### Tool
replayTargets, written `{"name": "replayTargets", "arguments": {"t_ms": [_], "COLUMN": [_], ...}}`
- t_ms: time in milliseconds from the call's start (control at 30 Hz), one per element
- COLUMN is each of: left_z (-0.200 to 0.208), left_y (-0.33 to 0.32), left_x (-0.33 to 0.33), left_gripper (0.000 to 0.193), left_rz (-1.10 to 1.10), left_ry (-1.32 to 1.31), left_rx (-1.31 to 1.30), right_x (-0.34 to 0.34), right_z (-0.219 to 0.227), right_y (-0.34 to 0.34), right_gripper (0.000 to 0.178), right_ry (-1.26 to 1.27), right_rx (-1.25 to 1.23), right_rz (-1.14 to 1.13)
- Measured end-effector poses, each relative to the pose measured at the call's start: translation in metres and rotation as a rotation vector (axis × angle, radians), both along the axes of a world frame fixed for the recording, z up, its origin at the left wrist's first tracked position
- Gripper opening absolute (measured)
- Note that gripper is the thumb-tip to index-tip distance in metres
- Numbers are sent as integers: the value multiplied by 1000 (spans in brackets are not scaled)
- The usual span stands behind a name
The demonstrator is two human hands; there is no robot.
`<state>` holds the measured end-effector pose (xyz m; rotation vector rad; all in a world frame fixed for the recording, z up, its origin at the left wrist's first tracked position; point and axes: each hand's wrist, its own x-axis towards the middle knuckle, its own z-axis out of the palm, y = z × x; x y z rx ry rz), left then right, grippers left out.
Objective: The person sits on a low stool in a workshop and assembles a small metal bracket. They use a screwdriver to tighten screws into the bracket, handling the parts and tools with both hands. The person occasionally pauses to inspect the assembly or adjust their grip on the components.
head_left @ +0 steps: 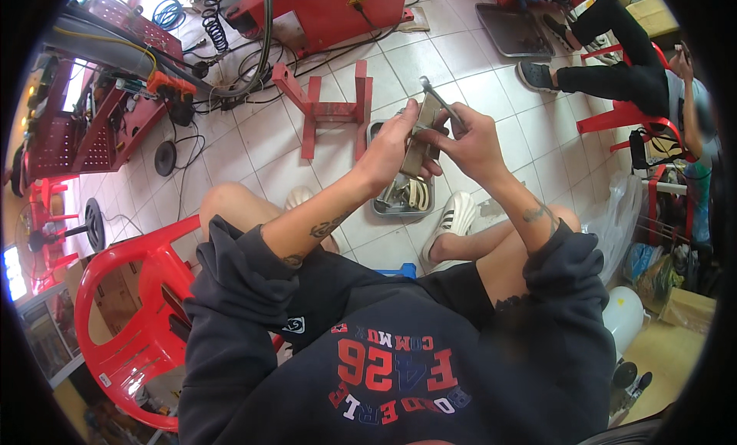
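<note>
My left hand (389, 144) is closed around a brass-coloured rectangular metal piece (415, 158), held up in front of me between my knees. In my right hand (474, 147) is a slim silver tool that looks like a wrench (440, 99), its rounded head at the far end of the metal piece. The right fingers also come up against the metal piece, partly hiding it. Below both hands, a metal tray (374, 208) on the floor holds several loose pale and metallic parts.
A red metal stand (332, 107) stands on the tiles ahead. Red machinery (322, 15) with cables lies beyond it. A red plastic chair (127, 291) is at my left. A person (652, 84) sits at the far right, near a dark tray (516, 32).
</note>
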<state>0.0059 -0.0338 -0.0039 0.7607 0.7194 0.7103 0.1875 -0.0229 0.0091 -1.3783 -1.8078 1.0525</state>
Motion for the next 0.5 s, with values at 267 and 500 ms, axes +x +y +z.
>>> {"name": "replayTargets", "arguments": {"t_ms": [267, 500], "left_z": [-15, -9], "left_y": [0, -1], "left_x": [-1, 4], "left_gripper": [76, 87], "left_rz": [23, 54], "left_ry": [79, 42], "left_rx": [6, -1], "right_x": [-3, 2], "right_z": [-15, -7], "right_y": [1, 3], "right_gripper": [22, 26], "right_ry": [23, 144], "right_rx": [10, -204], "right_rz": [103, 121]}}
